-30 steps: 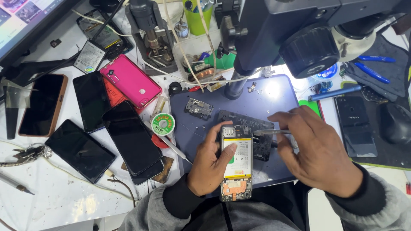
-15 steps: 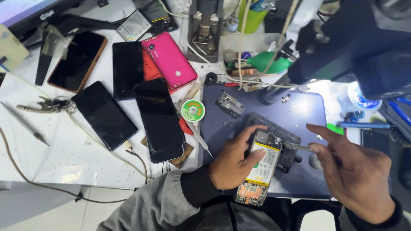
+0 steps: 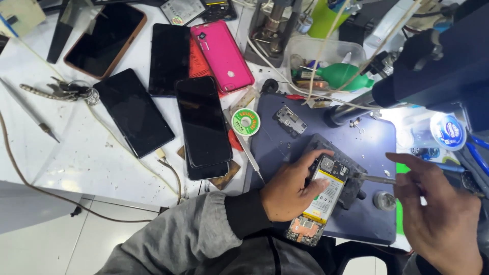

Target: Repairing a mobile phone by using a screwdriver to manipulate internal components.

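Left hand (image 3: 290, 191) steadies opened phone (image 3: 320, 199); right hand (image 3: 440, 216) holds tweezers (image 3: 374, 177)

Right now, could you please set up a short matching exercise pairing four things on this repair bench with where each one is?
Things:
1. opened phone with yellow-labelled battery
2. thin metal tweezers
3. bright pink phone case
4. small green-and-white round spool

Places:
A. left edge of the dark blue mat
B. under the left hand
C. in the right hand
D. far side of the bench, among the dark phones

Pairs: 1-B, 2-C, 3-D, 4-A
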